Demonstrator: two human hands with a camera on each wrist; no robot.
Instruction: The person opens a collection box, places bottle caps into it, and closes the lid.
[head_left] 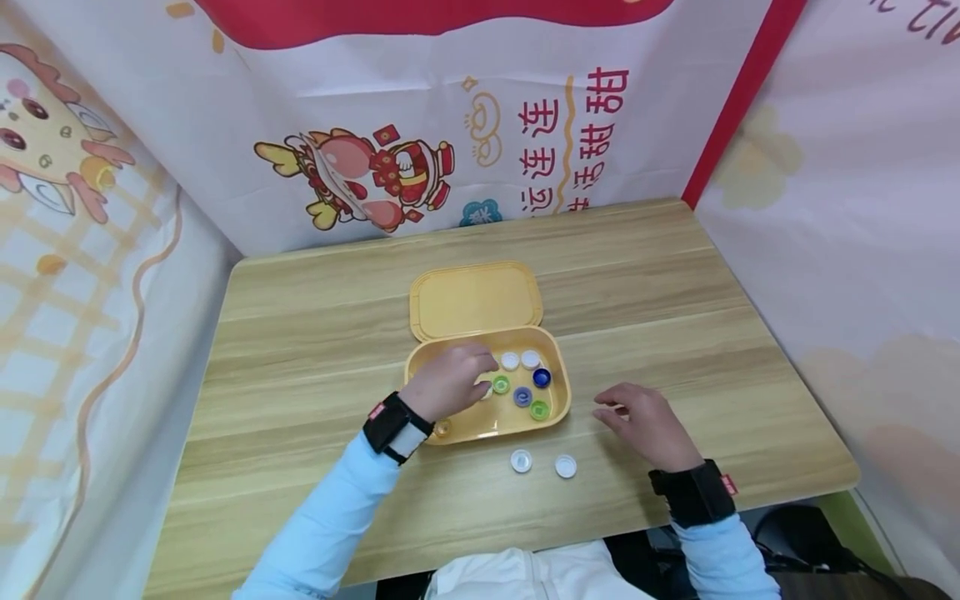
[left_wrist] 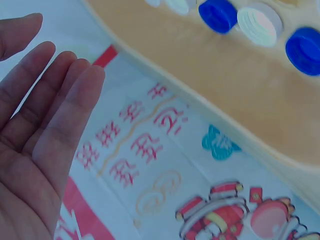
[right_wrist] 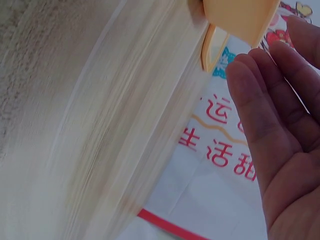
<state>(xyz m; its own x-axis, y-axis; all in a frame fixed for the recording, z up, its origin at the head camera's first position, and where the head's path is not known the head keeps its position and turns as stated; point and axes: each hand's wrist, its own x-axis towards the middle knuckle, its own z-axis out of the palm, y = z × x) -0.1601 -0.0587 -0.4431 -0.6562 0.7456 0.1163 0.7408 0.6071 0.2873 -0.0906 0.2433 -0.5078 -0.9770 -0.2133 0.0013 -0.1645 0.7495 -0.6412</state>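
My left hand (head_left: pixel 450 381) hovers over the left part of a yellow plastic box (head_left: pixel 495 431). In the left wrist view its fingers (left_wrist: pixel 75 110) are loosely extended, with nothing between them and the thumb. Inside the box lie several bottle caps: white (head_left: pixel 530 359), dark blue (head_left: pixel 542 377), lighter blue (head_left: pixel 522 397), green (head_left: pixel 539 410) and an orange-yellow one (head_left: pixel 442 427). The left hand partly hides the contents. To the right of the box, my right hand (head_left: pixel 645 423) is held above the table, its fingers (right_wrist: pixel 265 120) relaxed and holding nothing.
Two white caps (head_left: pixel 521 461) (head_left: pixel 566 466) lie on the wooden table (head_left: pixel 315 358) in front of the box. A yellow lid (head_left: pixel 476 300) lies flat behind the box, against its far rim. Printed cloth (head_left: pixel 420 92) hangs along the table's back and sides.
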